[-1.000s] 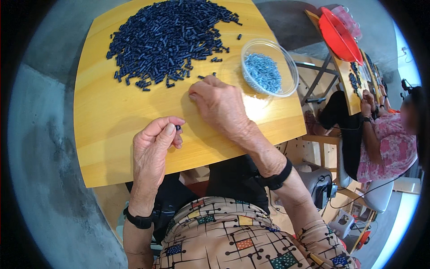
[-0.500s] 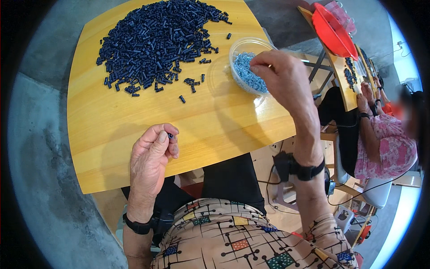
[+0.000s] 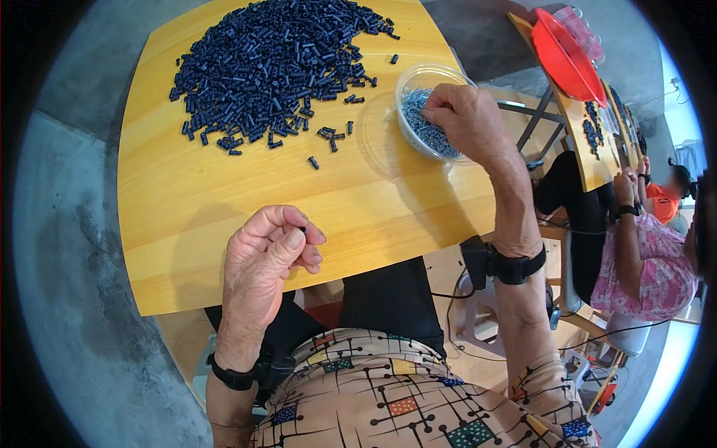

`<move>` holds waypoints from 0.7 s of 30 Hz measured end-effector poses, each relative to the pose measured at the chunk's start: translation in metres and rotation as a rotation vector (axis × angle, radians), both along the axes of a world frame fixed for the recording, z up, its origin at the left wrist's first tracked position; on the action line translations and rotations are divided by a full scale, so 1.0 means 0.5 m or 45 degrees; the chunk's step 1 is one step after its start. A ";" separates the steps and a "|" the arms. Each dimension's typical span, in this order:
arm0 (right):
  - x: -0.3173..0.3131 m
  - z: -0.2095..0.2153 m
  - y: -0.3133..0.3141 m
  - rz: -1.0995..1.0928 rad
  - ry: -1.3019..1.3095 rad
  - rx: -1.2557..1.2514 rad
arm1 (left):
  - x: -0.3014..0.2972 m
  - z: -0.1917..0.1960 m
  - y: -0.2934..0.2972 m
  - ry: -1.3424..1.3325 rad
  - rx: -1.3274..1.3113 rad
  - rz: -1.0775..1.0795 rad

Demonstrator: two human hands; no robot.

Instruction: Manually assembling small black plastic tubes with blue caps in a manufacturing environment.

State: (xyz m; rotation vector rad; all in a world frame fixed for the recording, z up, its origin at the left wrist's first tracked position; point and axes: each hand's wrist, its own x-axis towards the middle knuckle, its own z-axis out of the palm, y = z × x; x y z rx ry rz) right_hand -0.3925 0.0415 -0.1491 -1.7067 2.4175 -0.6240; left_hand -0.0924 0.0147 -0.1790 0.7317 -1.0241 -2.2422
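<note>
My left hand point(image 3: 261, 261) hovers over the table's near edge, thumb and fingers pinching a small dark plastic sleeve point(image 3: 302, 230), mostly hidden by the fingertips. On the right, my right hand point(image 3: 474, 123) reaches over a round clear plastic tub point(image 3: 404, 127) with its fingertips pressed together. Inside the tub lie many small silvery metal pieces, which look like screws point(image 3: 418, 112). Whether the right fingers hold one is hidden. A large heap of dark plastic sleeves point(image 3: 261, 67) covers the far part of the table, with several loose ones point(image 3: 328, 136) nearer me.
The yellow wooden table point(image 3: 224, 254) ends close to my lap. Beyond its right side stands another table point(image 3: 597, 172) with a red basin point(image 3: 564, 56) and dark pieces point(image 3: 592, 131). A person in a pink patterned top point(image 3: 642, 269) sits there. Straps ring both my wrists.
My right hand has dipped slightly toward the tub's contents, its fingertips closing together. The left hand has shifted a little right, its sleeve now more covered. The whole view has moved slightly.
</note>
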 end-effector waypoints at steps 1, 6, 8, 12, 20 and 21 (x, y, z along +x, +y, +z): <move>-0.004 -0.005 -0.002 0.009 -0.038 -0.035 | -0.001 -0.002 -0.001 -0.006 0.008 0.001; 0.001 0.017 0.009 -0.042 -0.436 -0.114 | -0.001 -0.004 0.004 0.065 0.058 -0.012; 0.001 0.019 0.015 -0.044 -0.691 -0.120 | -0.002 -0.005 0.005 0.087 0.074 -0.022; 0.007 0.034 0.028 -0.034 -1.379 -0.363 | -0.008 0.001 0.005 0.131 0.097 -0.056; 0.080 0.048 0.061 0.254 -1.985 -0.467 | -0.014 0.019 0.012 0.094 0.011 -0.066; 0.095 0.049 0.065 0.282 -2.044 -0.452 | -0.012 0.020 0.013 0.078 -0.027 -0.060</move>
